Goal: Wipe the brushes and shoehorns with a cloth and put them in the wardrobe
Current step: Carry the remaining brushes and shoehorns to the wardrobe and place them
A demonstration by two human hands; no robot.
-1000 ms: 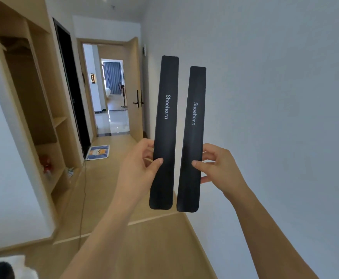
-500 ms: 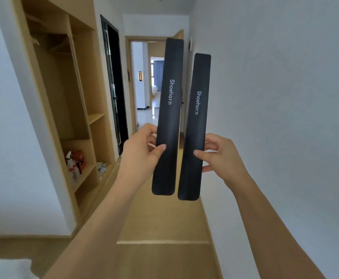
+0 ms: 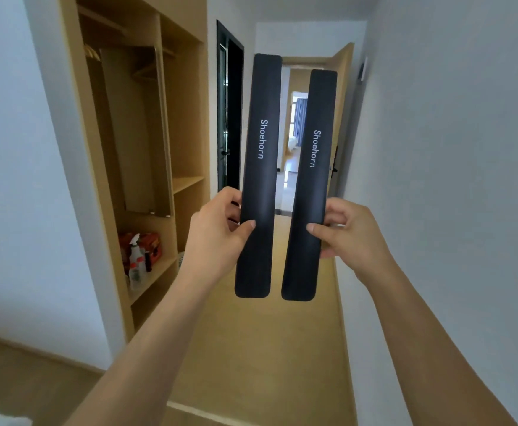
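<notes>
Two black shoehorns are held upright at chest height in a corridor, side by side with a clear gap between them. The left hand [image 3: 217, 238] pinches the left shoehorn [image 3: 259, 176] in its lower third, thumb across the front face and fingers curled behind. The right hand [image 3: 348, 238] pinches the right shoehorn [image 3: 311, 186] at a matching height in the same manner. Each hand carries one item; neither is free.

Handling, judged from appearance:
- Each shoehorn is a long, thin, flat strip. It stands straight above the grip with no visible droop, so it is likely stiff and light
- The face looks matte, not glossy; a thumb-and-finger pinch should hold without slip
- Most of the length projects above the hand. A grip nearer mid-length, around the printed "Shoehorn" word, would give better control of the top end when passing through an opening
- Fragility appears low, though the thin section could flex under side load

The open wardrobe [image 3: 187, 124] stands to the left, near the left hand, with shelves at several heights. A spray bottle [image 3: 136, 262] and red packages occupy a lower shelf; a bare shelf [image 3: 187, 182] sits above them
</notes>
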